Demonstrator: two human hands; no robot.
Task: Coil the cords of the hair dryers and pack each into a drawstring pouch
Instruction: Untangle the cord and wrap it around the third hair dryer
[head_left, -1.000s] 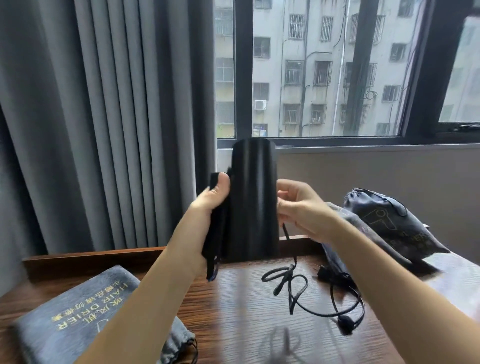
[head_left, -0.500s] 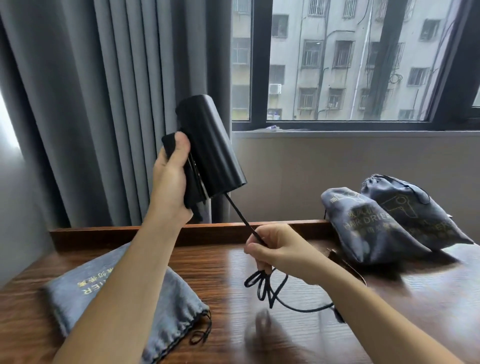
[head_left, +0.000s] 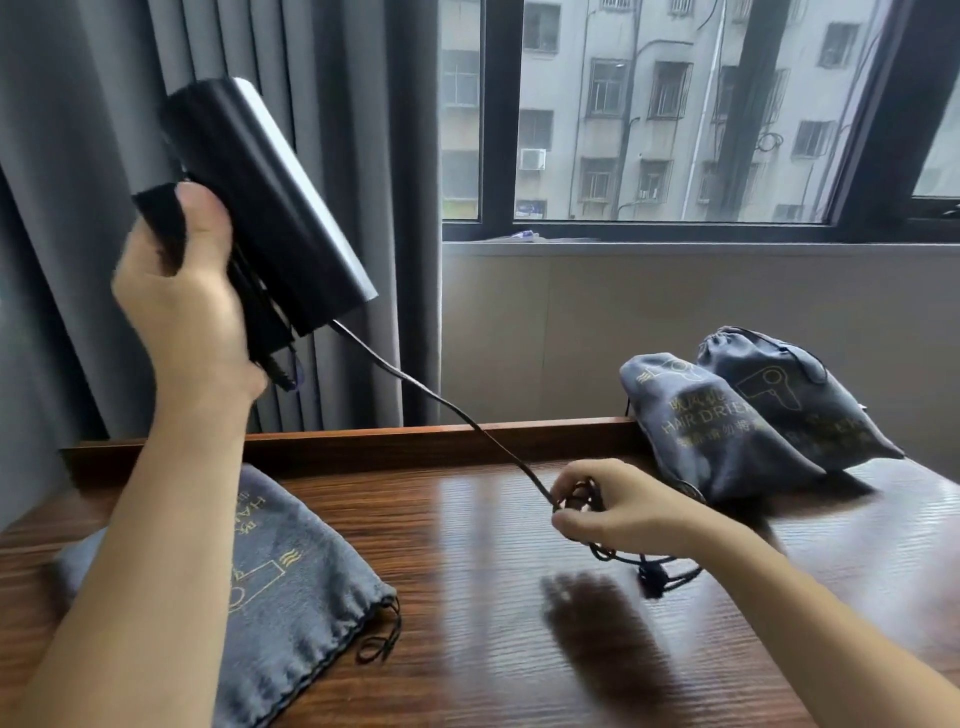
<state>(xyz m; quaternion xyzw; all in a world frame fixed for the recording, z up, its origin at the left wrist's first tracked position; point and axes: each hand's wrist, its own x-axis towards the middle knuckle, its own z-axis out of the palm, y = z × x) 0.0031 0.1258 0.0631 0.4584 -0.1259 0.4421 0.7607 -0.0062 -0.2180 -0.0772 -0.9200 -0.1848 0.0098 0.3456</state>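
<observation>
Since the earlier frame, left hand has raised the gripped dryer higher, drawing the cord taut to right hand, fingers pinching it above the desk. Risk: further pull slips the cord loose, undoing the coil.

glossy wood table, matt cloth pouch

One black hair dryer, folded, with one black cord running from it. Three grey drawstring pouches in all: one flat pouch at the left, two filled pouches at the right, the nearer just beside the farther. Two hands: one left hand, one right hand. One wooden table, one grey curtain, one window
</observation>
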